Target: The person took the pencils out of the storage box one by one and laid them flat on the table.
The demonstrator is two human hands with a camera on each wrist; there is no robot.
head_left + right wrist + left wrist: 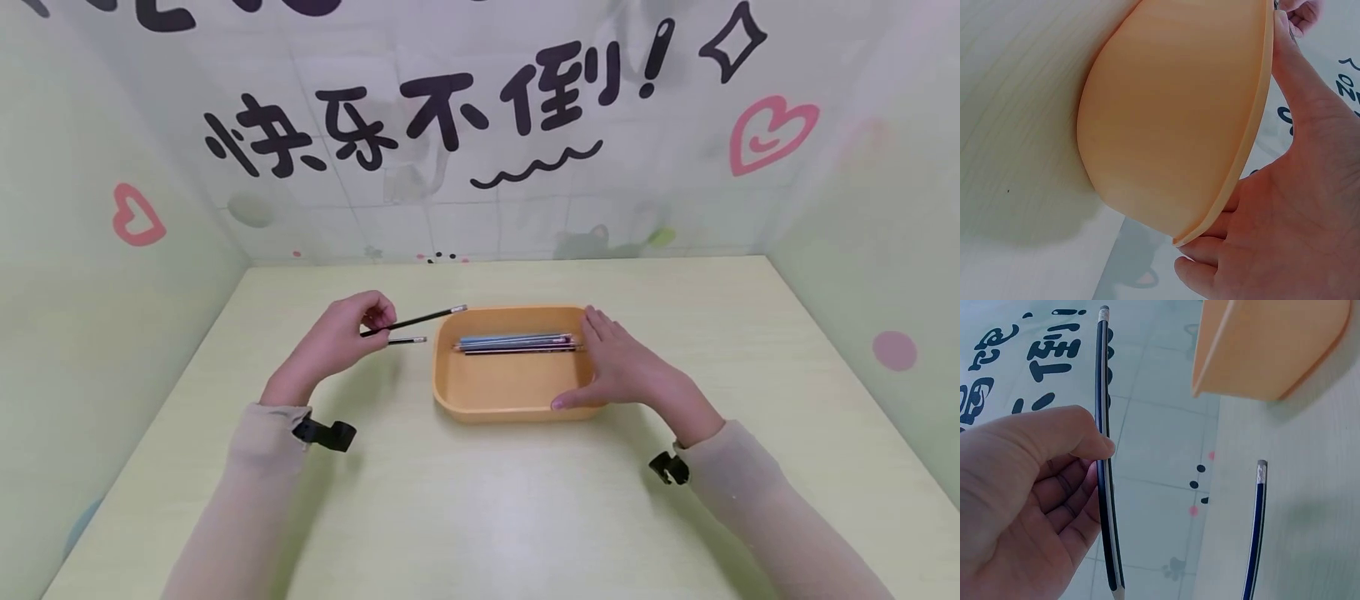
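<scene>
Head view: dark pencil (pixel 420 320) held left of tray (pixel 510 387), eraser end (pixel 459 309) toward its far-left corner. Left hand's grip (pixel 339 337) pinches it mid-barrel, presumably for balance. Right hand (pixel 632 367) spread across tray's right end, unclenched, likely steadying it. Overlapping pencils (pixel 513 342) lie lengthwise inside tray, count unclear. Second pencil (pixel 407 341) on counter (pixel 480 517) left of tray; tip hidden by left hand.

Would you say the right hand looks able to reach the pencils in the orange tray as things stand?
Likely yes: the right hand touches the right end of the tray, close to the pencils, and the tray is open on top, with nothing seen lying over them.
</scene>
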